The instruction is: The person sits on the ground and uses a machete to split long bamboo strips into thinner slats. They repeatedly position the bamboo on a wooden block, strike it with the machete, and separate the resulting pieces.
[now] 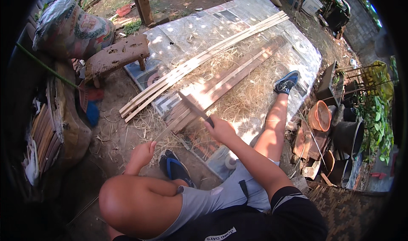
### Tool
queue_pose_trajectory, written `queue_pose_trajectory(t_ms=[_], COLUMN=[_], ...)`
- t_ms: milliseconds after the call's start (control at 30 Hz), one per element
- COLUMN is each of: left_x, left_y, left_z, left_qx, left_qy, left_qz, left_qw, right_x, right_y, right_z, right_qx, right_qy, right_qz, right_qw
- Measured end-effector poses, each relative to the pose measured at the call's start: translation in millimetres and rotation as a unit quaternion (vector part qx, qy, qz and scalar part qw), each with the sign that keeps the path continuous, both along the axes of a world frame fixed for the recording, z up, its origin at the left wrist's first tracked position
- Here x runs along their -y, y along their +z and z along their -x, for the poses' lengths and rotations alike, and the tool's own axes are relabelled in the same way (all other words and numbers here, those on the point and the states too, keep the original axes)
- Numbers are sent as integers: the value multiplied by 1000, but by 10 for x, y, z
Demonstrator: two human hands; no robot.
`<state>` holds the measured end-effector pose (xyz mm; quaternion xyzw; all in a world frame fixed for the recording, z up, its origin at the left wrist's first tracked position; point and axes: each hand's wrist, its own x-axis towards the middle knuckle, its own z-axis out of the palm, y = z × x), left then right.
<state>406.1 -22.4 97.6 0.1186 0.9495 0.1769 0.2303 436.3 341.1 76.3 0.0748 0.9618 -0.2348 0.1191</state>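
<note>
My right hand (222,131) is closed round the dark handle of a large knife (194,106). Its broad blade points up and to the left, lying across a pale thin strip (167,130). The near end of that strip is gripped in my left hand (142,156), low on the left by my bent knee. From there the strip runs away to the upper right over a brown wooden plank (231,84). Curled pale shavings (250,97) are heaped on both sides of the plank. Whether the blade's edge bites into the strip, I cannot tell.
Several long pale strips (199,62) lie on a printed sheet (178,37) beyond the plank. A low wooden bench (117,56) and a stuffed sack (72,28) stand at left. An orange pot (319,115) and dark buckets (348,137) crowd the right. My outstretched leg borders the shavings.
</note>
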Motion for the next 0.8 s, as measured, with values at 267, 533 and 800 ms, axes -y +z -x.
queue_pose_trajectory(t_ms=[267,533,800], left_x=[-31,460,967], left_y=[-144,8,462], left_z=[-57,-274,-533], left_qx=[-6,28,97], left_qy=[3,8,73], left_qz=[-63,-55,-13], left_qw=[998,998,993], right_x=[451,-282,-1246], right_y=[40,-110,-288], right_z=[-251,16,205], right_qx=[-22,-44,-99], right_qy=[133,23,-156], right_qz=[-3,-69,-118], right_qw=[991,996,976])
